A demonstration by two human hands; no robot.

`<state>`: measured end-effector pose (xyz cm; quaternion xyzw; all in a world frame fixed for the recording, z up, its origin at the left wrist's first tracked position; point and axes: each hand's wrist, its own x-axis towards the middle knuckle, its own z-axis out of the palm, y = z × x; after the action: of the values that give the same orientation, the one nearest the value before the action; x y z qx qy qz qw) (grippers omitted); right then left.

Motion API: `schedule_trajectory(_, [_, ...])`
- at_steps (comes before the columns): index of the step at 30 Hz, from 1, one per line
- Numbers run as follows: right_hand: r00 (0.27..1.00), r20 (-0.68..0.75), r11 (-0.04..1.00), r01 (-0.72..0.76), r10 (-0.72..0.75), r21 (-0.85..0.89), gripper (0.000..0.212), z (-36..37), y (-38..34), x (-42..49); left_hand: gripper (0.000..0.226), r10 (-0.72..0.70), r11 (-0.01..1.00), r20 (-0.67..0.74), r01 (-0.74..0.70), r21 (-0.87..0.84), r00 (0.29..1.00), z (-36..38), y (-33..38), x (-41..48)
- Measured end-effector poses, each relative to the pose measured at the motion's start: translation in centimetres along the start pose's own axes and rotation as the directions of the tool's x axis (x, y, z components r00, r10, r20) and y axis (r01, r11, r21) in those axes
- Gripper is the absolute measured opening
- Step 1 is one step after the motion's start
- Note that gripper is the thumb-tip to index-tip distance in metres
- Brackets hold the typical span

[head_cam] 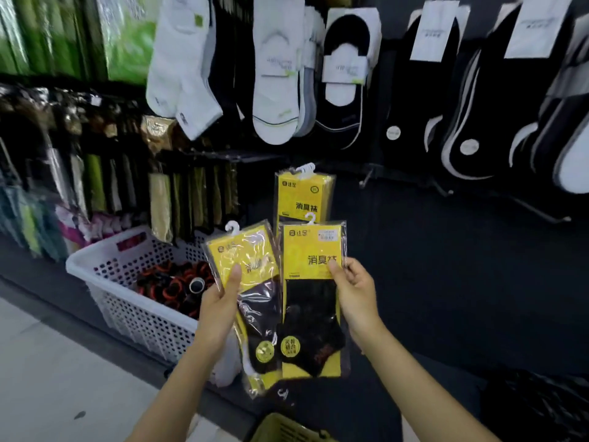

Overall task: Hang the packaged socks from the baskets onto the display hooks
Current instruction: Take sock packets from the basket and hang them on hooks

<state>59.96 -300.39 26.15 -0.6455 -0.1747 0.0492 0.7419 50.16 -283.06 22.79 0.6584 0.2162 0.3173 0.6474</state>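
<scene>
Your left hand (220, 301) grips a yellow-carded sock pack (251, 253) by its left edge, thumb laid across the front, fingers curled behind; more pack edges show beneath it, though how many cannot be told; your right hand (355, 295) pinches a second sock pack (310, 314) at its right edge, thumb on the yellow card; both packs stand side by side between your hands, hanger tabs up; just above the right-hand one, a hung pack (302, 196) of the same kind dangles on the dark display wall; left of your left hand stands a white basket (105, 250); below your wrists peeks a green basket (283, 429); white socks (274, 74) and black socks (424, 90) hang high above both hands.
</scene>
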Motion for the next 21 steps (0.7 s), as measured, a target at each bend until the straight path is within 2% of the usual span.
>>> schedule_trajectory(4, [0.993, -0.065, 0.995, 0.094, -0.095, -0.023, 0.020, 2.1, -1.7, 3.2, 0.033, 0.099, 0.994, -0.124, -0.091, 0.067, 0.987, -1.7, 2.5, 3.0])
schedule_trajectory(6, [0.987, -0.099, 0.992, 0.128, -0.128, -0.015, 0.018, 3.2, -2.2, 4.7, 0.044, 0.152, 0.986, -0.164, -0.138, 0.094, 0.975, -2.7, 3.6, 3.9])
schedule_trajectory(10, [0.979, -0.120, 0.986, 0.160, -0.163, -0.038, 0.014, 5.2, -2.2, 7.3, 0.052, 0.170, 0.982, -0.178, -0.152, 0.108, 0.969, -4.3, 4.4, 5.7])
schedule_trajectory(14, [0.979, -0.151, 0.988, 0.127, -0.139, -0.089, 0.014, 6.2, -1.2, 9.7, 0.053, 0.201, 0.975, -0.199, -0.175, 0.140, 0.959, -5.3, 4.7, 6.3])
schedule_trajectory(17, [0.974, -0.191, 0.987, 0.101, -0.124, -0.127, 0.017, 6.2, -0.4, 11.5, 0.064, 0.195, 0.978, -0.191, -0.176, 0.115, 0.962, -5.6, 4.7, 6.2])
schedule_trajectory(21, [0.955, -0.291, 0.989, 0.009, -0.051, -0.145, 0.022, 6.1, 0.2, 13.5, 0.052, 0.177, 0.983, -0.155, -0.167, 0.077, 0.972, -5.6, 4.0, 6.3])
